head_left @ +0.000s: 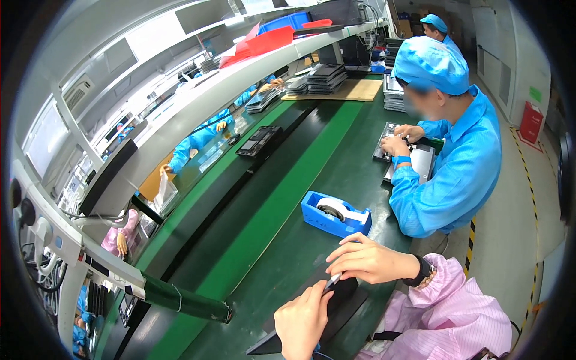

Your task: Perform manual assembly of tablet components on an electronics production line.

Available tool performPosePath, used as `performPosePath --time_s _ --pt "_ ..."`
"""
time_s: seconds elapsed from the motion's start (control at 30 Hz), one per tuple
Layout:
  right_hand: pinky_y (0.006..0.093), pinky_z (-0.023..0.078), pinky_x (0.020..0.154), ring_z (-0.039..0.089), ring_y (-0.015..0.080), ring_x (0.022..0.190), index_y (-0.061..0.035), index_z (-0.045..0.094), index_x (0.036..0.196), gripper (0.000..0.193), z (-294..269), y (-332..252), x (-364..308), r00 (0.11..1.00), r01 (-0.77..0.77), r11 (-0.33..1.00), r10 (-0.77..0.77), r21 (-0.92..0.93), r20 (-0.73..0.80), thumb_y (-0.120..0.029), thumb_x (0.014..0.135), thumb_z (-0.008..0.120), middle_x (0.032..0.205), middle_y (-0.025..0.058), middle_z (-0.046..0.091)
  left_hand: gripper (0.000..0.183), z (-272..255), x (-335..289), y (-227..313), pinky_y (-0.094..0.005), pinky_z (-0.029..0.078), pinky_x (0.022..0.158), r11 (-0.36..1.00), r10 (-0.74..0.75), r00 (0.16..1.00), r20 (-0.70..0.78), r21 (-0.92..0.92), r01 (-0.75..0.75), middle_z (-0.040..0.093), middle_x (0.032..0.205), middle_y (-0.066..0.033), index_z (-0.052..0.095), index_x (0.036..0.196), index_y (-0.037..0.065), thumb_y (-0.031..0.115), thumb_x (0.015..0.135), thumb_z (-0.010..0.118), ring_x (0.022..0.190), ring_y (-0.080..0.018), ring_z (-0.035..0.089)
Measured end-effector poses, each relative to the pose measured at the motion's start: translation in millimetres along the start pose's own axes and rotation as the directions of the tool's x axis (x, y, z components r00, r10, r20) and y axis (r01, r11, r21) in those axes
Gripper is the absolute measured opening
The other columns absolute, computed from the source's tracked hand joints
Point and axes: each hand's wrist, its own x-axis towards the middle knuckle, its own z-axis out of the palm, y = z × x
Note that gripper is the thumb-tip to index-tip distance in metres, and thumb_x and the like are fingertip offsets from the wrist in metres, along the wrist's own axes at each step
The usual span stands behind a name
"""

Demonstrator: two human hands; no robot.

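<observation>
My left hand (302, 317) is closed, thumb and index finger pinching a slim grey-and-white piece (331, 282) whose exact kind I cannot make out. At its upper end are the closed thumb and lower fingertips of my right hand (375, 262), while the upper fingers of that hand stretch out to the left. A black flat panel (347, 309) lies on the green-topped bench below both hands, partly covered by them. Just beyond my right hand stands a blue tape dispenser (336, 223) with a roll in it.
At my right a co-worker in blue (447, 162) handles an opened device (387, 144). A conveyor belt (210, 210) runs along the bench, carrying a black unit (259, 141). A green post (192, 302) lies left of my hands. Stacked panels (324, 78) stand far back.
</observation>
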Motion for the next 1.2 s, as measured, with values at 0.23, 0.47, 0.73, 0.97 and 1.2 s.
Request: performPosePath --time_s 0.23,0.47,0.73,0.97,1.2 --pt "0.0346 0.036 0.093 0.057 0.0192 0.094 -0.0090 0.060 0.093 0.017 12 -4 -6 0.994 -0.106 0.993 0.106 0.053 0.000 -0.025 0.088 0.059 0.098 0.0032 0.062 0.020 -4 -5 9 -0.0348 0.048 0.056 0.992 -0.043 0.999 0.005 -0.120 0.044 0.066 0.083 -0.0096 0.062 0.099 0.010 0.019 0.081 0.064 0.066 -0.0273 0.063" --pt "0.0365 0.040 0.098 0.059 0.0196 0.104 -0.0069 0.045 0.126 0.044 19 10 -22 0.955 -0.278 0.796 0.290 0.537 0.064 -0.023 0.088 0.062 0.117 0.0108 0.058 0.033 0 -6 9 -0.0362 0.047 0.054 0.996 0.032 0.999 -0.040 -0.078 -0.035 0.065 0.081 -0.0099 0.058 0.113 0.011 0.021 0.082 0.065 0.063 -0.0284 0.062" --pt "0.0266 0.046 0.084 0.059 0.0137 0.098 -0.0050 0.029 0.139 0.056 15 18 -33 0.927 -0.240 0.080 0.316 0.968 0.203 -0.031 0.094 0.052 0.116 0.0092 0.058 0.065 -3 -6 23 -0.0351 0.043 0.048 0.990 -0.137 0.988 0.077 -0.032 0.140 0.059 0.067 -0.0080 0.039 0.137 0.012 0.021 0.080 0.068 0.051 -0.0267 0.057" --pt "0.0339 0.038 0.101 0.050 0.0191 0.116 -0.0055 0.030 0.138 0.058 13 -1 -25 0.905 -0.083 0.233 0.426 0.969 -0.024 -0.014 0.089 0.060 0.123 0.0104 0.053 0.063 -4 -11 18 -0.0358 0.043 0.047 0.995 -0.097 0.994 0.053 -0.002 0.098 0.060 0.065 -0.0072 0.040 0.136 0.011 0.020 0.080 0.068 0.048 -0.0258 0.056" --pt "0.0300 0.044 0.084 0.057 0.0139 0.091 -0.0043 0.049 0.116 0.038 58 3 -59 0.863 -0.458 0.658 0.491 0.598 0.120 -0.020 0.085 0.066 0.096 0.0061 0.061 0.093 -64 -44 22 -0.0452 0.030 0.101 0.989 -0.104 0.972 -0.213 0.084 0.124 0.043 0.134 -0.0202 0.036 0.133 0.000 0.032 0.059 0.082 0.123 -0.0380 0.039"
